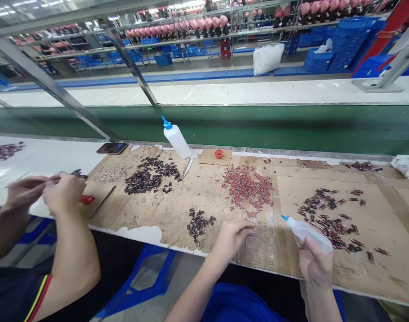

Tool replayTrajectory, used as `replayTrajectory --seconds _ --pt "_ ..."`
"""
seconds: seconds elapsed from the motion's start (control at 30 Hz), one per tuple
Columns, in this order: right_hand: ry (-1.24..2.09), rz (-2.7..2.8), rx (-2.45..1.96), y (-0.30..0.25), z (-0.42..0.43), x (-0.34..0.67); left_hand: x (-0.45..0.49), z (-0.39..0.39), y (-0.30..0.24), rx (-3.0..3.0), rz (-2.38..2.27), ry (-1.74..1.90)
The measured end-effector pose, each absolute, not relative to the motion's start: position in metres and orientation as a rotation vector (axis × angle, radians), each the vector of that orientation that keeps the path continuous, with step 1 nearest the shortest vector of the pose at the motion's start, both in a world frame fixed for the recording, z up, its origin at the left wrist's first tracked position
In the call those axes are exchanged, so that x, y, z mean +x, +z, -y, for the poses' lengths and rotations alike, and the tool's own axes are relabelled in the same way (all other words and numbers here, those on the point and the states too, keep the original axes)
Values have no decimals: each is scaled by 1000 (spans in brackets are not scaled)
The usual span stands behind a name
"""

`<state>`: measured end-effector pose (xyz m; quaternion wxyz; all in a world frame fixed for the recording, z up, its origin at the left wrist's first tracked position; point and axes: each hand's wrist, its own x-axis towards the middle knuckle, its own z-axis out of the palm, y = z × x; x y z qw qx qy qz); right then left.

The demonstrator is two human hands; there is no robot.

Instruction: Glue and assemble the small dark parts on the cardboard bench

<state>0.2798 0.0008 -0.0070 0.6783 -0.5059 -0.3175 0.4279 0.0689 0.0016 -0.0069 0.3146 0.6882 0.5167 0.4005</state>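
My right hand [316, 259] is wrapped round a white squeeze bottle [308, 233], tilted with its blue nozzle pointing left over the cardboard. My left hand [234, 236] hovers at the near side of a heap of small red-and-metal parts [249, 185]. Its fingers are drawn together; whatever they may hold is too small and blurred to make out. Left of that hand lies a small pile of dark parts [199, 225]. To the right of the bottle, red-and-black pieces [335, 223] are scattered on the cardboard.
A co-worker's hands [63, 190] work at the left. Another squeeze bottle [177, 139] stands by the back edge, near a dark heap [147, 176] and a red cap [218, 154]. A phone [112, 148] lies farther left. A green-sided bench [258, 127] runs behind the table.
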Motion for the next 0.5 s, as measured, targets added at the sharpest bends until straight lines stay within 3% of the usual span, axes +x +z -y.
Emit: replayTrajectory --seconds 0.13,0.5 --pt "948 589 -1118 1 2 280 92 3 -19 1787 -1154 1170" --pt "731 795 -1405 -10 5 257 80 13 -19 1852 -1389 1231"
